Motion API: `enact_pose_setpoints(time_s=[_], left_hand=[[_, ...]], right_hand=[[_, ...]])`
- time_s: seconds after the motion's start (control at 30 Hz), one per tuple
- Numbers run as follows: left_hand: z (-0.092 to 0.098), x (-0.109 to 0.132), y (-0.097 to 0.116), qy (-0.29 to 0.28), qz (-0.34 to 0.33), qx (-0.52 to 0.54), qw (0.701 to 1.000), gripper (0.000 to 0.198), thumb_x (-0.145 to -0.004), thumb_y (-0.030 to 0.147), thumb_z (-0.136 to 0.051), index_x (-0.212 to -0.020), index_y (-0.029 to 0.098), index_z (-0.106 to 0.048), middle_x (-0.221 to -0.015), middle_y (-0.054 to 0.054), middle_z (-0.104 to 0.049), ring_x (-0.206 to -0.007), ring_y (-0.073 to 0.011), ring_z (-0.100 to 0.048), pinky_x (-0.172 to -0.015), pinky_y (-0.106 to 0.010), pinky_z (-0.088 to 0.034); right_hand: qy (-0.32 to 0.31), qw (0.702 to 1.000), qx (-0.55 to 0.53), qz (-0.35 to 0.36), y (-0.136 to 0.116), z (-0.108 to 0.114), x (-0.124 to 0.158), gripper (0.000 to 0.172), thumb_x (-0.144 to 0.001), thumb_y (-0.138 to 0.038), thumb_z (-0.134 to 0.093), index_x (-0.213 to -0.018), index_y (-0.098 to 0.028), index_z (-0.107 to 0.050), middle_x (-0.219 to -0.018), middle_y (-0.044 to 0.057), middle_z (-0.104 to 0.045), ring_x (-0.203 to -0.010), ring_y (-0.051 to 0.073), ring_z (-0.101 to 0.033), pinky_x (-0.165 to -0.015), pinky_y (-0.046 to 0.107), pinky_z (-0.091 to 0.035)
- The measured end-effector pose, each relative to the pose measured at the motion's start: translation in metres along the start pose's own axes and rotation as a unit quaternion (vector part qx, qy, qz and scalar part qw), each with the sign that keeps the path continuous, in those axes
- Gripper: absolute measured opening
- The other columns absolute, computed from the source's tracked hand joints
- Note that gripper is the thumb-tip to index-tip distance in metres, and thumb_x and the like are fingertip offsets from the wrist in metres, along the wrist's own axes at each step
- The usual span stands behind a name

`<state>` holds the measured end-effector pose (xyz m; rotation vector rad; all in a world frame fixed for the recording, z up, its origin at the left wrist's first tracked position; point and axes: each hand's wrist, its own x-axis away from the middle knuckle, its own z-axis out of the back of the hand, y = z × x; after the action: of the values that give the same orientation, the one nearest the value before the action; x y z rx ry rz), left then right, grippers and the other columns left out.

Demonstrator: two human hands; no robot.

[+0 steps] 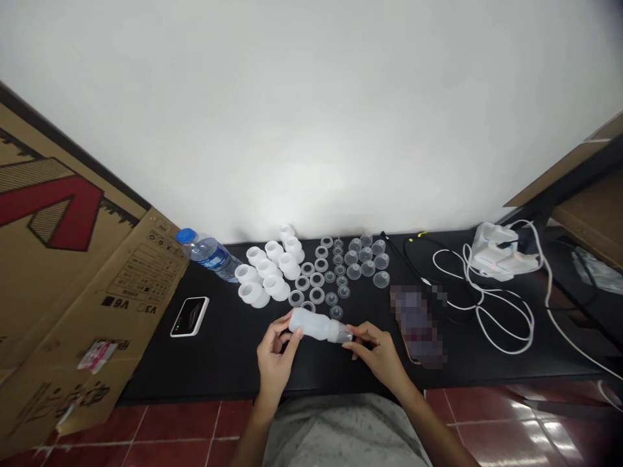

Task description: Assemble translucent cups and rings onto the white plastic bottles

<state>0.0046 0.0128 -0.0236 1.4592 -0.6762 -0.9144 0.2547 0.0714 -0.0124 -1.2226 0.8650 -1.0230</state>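
frosted plastic bottle (311,325) held level above the surface, left hand (275,350) curled firmly around its body, right hand (377,350) pinching the clear cap (345,335) at its end.

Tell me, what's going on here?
A person at a black table is holding a translucent white plastic bottle sideways in both hands. The left hand grips the bottle's body, while the right hand is at the neck end, which has a clear piece on it. Just beyond the hands lie groups of white funnel-shaped pieces, translucent rings and clear cups.
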Motion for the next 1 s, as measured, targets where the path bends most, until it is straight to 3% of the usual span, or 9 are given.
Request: enact_pose_setpoints(time_s=[0.13, 0.27, 0.37, 0.47, 0.57, 0.7, 0.83, 1.0], left_hand=[[0.000, -0.004, 0.002, 0.006, -0.009, 0.010, 1.000, 0.028, -0.093, 0.042, -0.082, -0.105, 0.019, -0.071, -0.119, -0.013, -0.076, -0.098, -0.0241, -0.079, -0.071, -0.031, -0.069], [-0.002, -0.003, 0.009, -0.058, -0.022, -0.039, 0.997, 0.042, -0.091, 0.038, -0.086, -0.125, 0.021, -0.068, -0.104, -0.007, -0.075, -0.086, -0.0197, -0.077, -0.075, -0.031, -0.069], [-0.004, -0.002, 0.012, -0.085, -0.052, -0.090, 0.991, 0.051, -0.090, 0.037, -0.087, -0.134, 0.022, -0.068, -0.115, -0.008, -0.071, -0.086, -0.0192, -0.077, -0.078, -0.034, -0.070], [-0.007, -0.001, 0.010, -0.077, -0.087, -0.128, 0.985, 0.049, -0.092, 0.037, -0.085, -0.136, 0.024, -0.069, -0.124, -0.009, -0.066, -0.087, -0.0190, -0.076, -0.080, -0.036, -0.072], [-0.008, 0.003, 0.004, -0.048, -0.145, -0.181, 0.972, 0.043, -0.096, 0.034, -0.080, -0.137, 0.025, -0.069, -0.125, -0.010, -0.066, -0.094, -0.0222, -0.077, -0.082, -0.037, -0.072], [-0.009, 0.009, 0.001, -0.022, -0.215, -0.312, 0.925, 0.044, -0.100, 0.027, -0.072, -0.144, 0.027, -0.067, -0.127, -0.014, -0.067, -0.113, -0.0296, -0.075, -0.091, -0.042, -0.068], [-0.009, 0.013, 0.003, -0.009, -0.237, -0.388, 0.891, 0.044, -0.099, 0.026, -0.072, -0.143, 0.028, -0.069, -0.118, -0.013, -0.071, -0.106, -0.0315, -0.075, -0.090, -0.046, -0.064], [-0.008, 0.012, 0.006, -0.025, -0.249, -0.362, 0.898, 0.040, -0.099, 0.032, -0.073, -0.138, 0.024, -0.069, -0.122, -0.015, -0.077, -0.111, -0.0349, -0.075, -0.097, -0.050, -0.058]], right_hand=[[0.003, 1.000, -0.013, -0.003, -0.003, -0.003, -0.002, 0.038, -0.093, -0.058, -0.080, -0.105, -0.022, -0.075, -0.072, 0.001, -0.075, -0.062, 0.019, -0.070, -0.060, 0.030, -0.057], [0.042, 0.997, -0.067, -0.010, -0.004, -0.003, -0.003, 0.039, -0.099, -0.061, -0.072, -0.100, -0.022, -0.068, -0.075, 0.003, -0.076, -0.060, 0.017, -0.068, -0.058, 0.028, -0.055], [0.047, 0.995, -0.081, -0.014, -0.003, -0.002, -0.003, 0.040, -0.099, -0.061, -0.073, -0.102, -0.021, -0.068, -0.074, 0.003, -0.075, -0.061, 0.017, -0.068, -0.059, 0.028, -0.055], [0.032, 0.995, -0.098, -0.018, -0.004, 0.000, -0.003, 0.041, -0.098, -0.061, -0.074, -0.102, -0.021, -0.068, -0.076, 0.003, -0.076, -0.062, 0.017, -0.068, -0.060, 0.028, -0.055], [0.018, 0.995, -0.093, -0.010, -0.005, 0.000, -0.002, 0.042, -0.097, -0.062, -0.075, -0.103, -0.021, -0.069, -0.076, 0.004, -0.077, -0.063, 0.018, -0.069, -0.060, 0.029, -0.056], [0.008, 0.999, -0.049, 0.010, -0.003, -0.001, 0.002, 0.040, -0.097, -0.061, -0.076, -0.102, -0.022, -0.071, -0.076, 0.005, -0.079, -0.064, 0.020, -0.070, -0.060, 0.029, -0.056], [-0.008, 0.999, -0.024, 0.042, 0.001, 0.002, 0.004, 0.037, -0.097, -0.058, -0.077, -0.101, -0.022, -0.075, -0.075, 0.004, -0.078, -0.063, 0.021, -0.071, -0.062, 0.031, -0.057], [-0.027, 0.997, -0.022, 0.065, 0.002, 0.002, 0.001, 0.043, -0.108, -0.060, -0.057, -0.108, -0.024, -0.080, -0.074, 0.004, -0.077, -0.062, 0.021, -0.071, -0.063, 0.031, -0.057]])
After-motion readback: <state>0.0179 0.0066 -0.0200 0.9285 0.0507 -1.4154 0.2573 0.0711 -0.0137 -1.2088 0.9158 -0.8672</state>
